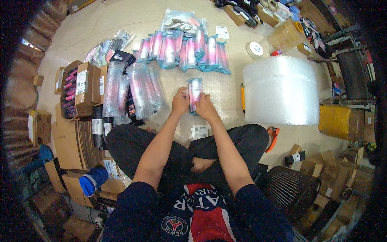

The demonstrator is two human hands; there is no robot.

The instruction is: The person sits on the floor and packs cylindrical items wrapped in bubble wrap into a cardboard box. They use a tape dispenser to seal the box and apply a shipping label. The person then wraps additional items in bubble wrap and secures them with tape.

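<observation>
A pink-and-white bottle (pixel 195 89) in a bluish clear plastic sleeve lies between my hands, on a sheet of bubble wrap (pixel 222 93) spread over the floor. My left hand (pixel 180 102) is at the bottle's left side with its fingers bent; whether they pinch the clear wrap or the sleeve is hard to see. On the lower right side, my right hand (pixel 206 106) has its thumb and fingers on the bottle. Beyond them stands a group of similar sleeved bottles (pixel 190 53). Several bubble-wrapped bottles (pixel 140 90) lie to the left.
A large bubble wrap roll (pixel 281 90) stands at right, with a yellow-handled tool (pixel 242 96) beside it. Farther back are a white tape roll (pixel 254 49) and a stretch film roll (pixel 285 35). Printed labels (pixel 199 132) lie near my legs. Flattened cardboard (pixel 75 145) and an open carton (pixel 71 90) flank the left.
</observation>
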